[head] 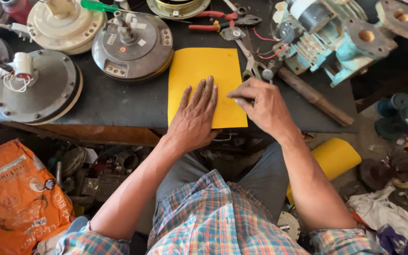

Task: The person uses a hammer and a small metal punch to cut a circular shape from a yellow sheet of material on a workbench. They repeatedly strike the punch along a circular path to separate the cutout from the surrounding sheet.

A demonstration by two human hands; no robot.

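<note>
Currently left hand (195, 115) flat, fingers spread, pressing the yellow sheet (205, 75) at the near edge of the dark bench (119, 101). Right hand (260, 105) at the sheet's right edge, fingers pinched; can't tell what's gripped. Beyond: scissors (250, 61), red-handled pliers (223, 21), 2 grey motor housings (131, 45).

Both hands on sheet (204, 71), motors (131, 45) left, pump (336, 42) right

Centre of the frame: a flat yellow rectangular sheet (204, 75) lies on the dark workbench (119, 101), left hand (197, 115) pressed flat on it, fingers spread. Right hand (260, 106) pinches at the sheet's right edge, with grey round motor housings (133, 47) upper left.
</note>
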